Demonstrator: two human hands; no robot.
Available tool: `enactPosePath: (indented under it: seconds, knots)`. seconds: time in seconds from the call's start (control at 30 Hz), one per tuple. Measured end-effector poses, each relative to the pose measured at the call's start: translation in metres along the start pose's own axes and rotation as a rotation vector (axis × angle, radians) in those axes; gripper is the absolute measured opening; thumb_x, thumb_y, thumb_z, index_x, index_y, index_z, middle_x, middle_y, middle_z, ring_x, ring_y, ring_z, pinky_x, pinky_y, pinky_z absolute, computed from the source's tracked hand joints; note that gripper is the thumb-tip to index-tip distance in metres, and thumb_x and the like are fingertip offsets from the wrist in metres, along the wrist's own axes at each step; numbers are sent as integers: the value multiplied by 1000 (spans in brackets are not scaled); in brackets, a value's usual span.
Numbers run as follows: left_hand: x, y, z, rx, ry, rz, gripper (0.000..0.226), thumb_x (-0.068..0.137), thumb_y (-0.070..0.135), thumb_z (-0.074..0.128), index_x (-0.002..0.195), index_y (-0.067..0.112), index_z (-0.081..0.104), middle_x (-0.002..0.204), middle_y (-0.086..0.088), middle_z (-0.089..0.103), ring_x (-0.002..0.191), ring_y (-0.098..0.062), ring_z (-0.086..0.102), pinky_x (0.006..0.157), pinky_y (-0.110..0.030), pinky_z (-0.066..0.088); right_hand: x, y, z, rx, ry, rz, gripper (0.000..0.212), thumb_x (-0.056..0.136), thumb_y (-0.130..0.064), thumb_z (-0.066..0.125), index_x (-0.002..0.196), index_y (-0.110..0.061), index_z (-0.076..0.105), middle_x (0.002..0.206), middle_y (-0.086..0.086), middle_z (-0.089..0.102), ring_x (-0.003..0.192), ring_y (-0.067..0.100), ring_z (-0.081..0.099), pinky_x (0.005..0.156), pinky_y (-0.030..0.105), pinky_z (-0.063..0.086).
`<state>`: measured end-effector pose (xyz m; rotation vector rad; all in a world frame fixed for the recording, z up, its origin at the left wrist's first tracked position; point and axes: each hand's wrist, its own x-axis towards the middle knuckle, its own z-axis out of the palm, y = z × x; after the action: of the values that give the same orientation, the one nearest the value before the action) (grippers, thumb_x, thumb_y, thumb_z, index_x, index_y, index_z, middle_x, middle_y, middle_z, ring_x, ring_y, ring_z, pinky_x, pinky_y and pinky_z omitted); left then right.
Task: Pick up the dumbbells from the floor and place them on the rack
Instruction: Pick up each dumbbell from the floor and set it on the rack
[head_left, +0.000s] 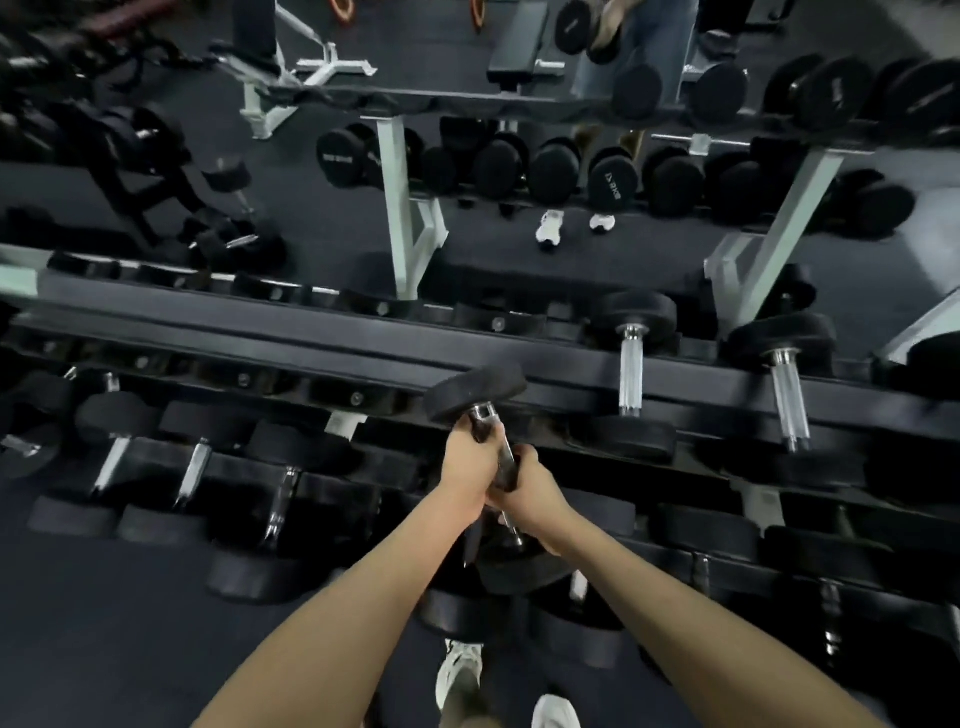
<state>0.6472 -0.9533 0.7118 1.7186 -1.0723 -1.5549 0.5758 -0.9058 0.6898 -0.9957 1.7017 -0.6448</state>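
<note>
A black dumbbell with a chrome handle hangs in the air in front of the rack, held by both hands. My left hand grips the handle just under the far head. My right hand grips the handle lower down, near the other head. The far head is level with the top rail of the black rack. The handle is mostly hidden by my fingers.
Two dumbbells lie on the top tier to the right, and several more fill the lower tiers. A mirror behind the rack shows more racks and benches. My white shoes stand on the dark floor below.
</note>
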Motion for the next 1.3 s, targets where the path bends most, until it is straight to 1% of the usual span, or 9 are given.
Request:
enactPosePath:
  seconds: [0.07,0.17,0.3,0.47,0.67,0.93,1.03,1.17,1.3]
  knots:
    - [32,13,1,28,-25,-28,17,94,27,52,105,14,55,86,2,60,92,-19,57,80,-29,43,28,-12,-1,45,21,36,63,80,-25,70,128,-8,34,111,9,64,91,23,65,80,41,57]
    - [80,33,-3,106,-81,-70,26,92,28,55,110,9,58,95,-5,64,98,-24,62,83,-32,48,70,-31,2,140,45,97,59,81,-20,70,128,-10,35,106,9,64,76,22,64,71,40,57]
    - [142,56,-4,268,-148,-77,34,91,31,56,116,7,58,106,-10,67,104,-29,63,96,-41,50,123,-52,11,245,114,174,54,83,-16,68,126,-11,36,103,6,62,79,21,63,73,42,56]
    - [202,72,1,507,-299,7,37,91,35,53,120,11,54,113,-10,67,106,-29,62,97,-44,47,176,-66,21,422,216,246,47,86,-11,64,124,-15,36,91,0,59,74,16,60,70,40,56]
    - [222,80,10,649,-388,86,48,94,41,47,136,19,43,123,-2,62,112,-26,60,94,-36,47,199,-65,17,395,270,358,29,90,-10,56,111,-11,37,89,3,56,63,11,52,39,15,41]
    - [224,79,11,628,-411,62,51,93,41,49,139,20,40,132,-3,58,121,-26,55,97,-36,44,199,-66,11,330,268,368,43,87,-7,60,123,-6,37,92,1,59,69,8,58,44,13,46]
    - [224,80,7,641,-415,57,52,91,42,52,138,21,41,130,-3,59,120,-27,56,97,-36,45,195,-69,9,283,286,349,53,83,-18,69,125,-8,37,99,2,61,77,8,59,57,19,50]
    - [219,80,-9,583,-345,67,49,89,43,56,130,17,48,121,-3,64,112,-23,60,97,-40,48,180,-71,5,86,360,301,62,82,-30,69,130,-10,36,109,5,64,91,19,63,71,30,51]
    - [201,75,-31,506,-195,71,45,90,40,55,126,14,52,122,-3,63,114,-22,58,100,-36,45,147,-71,1,-208,460,201,70,84,-43,63,138,-15,29,118,7,63,101,26,63,74,34,49]
